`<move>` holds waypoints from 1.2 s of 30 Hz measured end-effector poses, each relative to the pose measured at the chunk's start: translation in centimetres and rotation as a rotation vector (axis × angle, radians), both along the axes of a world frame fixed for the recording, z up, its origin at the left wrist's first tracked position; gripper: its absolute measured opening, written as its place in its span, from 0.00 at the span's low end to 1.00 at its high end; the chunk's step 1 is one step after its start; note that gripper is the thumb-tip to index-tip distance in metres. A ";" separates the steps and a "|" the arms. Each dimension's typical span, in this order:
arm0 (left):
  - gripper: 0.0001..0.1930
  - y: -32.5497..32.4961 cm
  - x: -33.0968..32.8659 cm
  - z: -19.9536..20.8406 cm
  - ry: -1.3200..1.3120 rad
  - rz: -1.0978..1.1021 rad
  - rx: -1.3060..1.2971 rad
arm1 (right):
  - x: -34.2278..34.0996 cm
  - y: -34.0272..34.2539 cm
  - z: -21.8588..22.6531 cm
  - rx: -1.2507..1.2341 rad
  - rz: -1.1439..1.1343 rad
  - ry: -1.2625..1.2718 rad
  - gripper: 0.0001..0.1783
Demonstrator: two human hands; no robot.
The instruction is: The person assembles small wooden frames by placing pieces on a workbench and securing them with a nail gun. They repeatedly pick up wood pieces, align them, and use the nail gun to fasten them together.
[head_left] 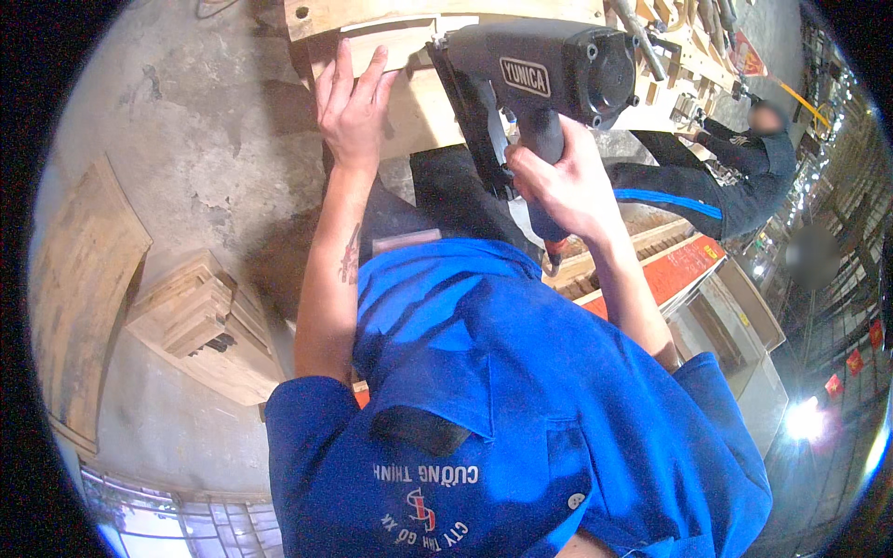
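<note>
My right hand [572, 191] is wrapped round the grip of a black pneumatic nail gun [567, 51]. The gun's nose meets the right end of a pale wooden piece [402, 48] on the workbench [423, 116]. My left hand [353, 121] lies on that piece with its fingers stretched out and spread, pressing near its left end. A red-tipped hose fitting [555, 249] shows below the gun's handle. The gun's body hides part of the bench behind it.
To the left, a stack of wooden parts [200, 316] stands on the floor near a large curved wooden panel [88, 298]. An orange-red box edge [684, 270] lies by my right forearm. Another person [753, 172] in dark clothes works at the far right, beside more wooden frames.
</note>
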State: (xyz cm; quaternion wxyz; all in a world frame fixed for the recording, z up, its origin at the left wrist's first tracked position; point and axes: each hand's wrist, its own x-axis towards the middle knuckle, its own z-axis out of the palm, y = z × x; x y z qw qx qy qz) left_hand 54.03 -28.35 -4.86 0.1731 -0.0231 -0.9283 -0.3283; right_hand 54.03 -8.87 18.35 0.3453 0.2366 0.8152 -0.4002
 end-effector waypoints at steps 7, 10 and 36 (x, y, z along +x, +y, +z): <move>0.25 -0.1 0.4 -0.7 0.004 -0.002 0.026 | -0.1 -0.3 -0.3 -0.019 0.016 0.031 0.07; 0.24 -0.1 0.4 -0.7 0.012 -0.002 0.046 | -0.5 -0.3 -0.1 -0.011 0.121 0.069 0.13; 0.32 10.6 3.7 5.8 -0.703 0.243 1.687 | -2.1 -0.5 -0.9 -0.144 0.030 0.019 0.14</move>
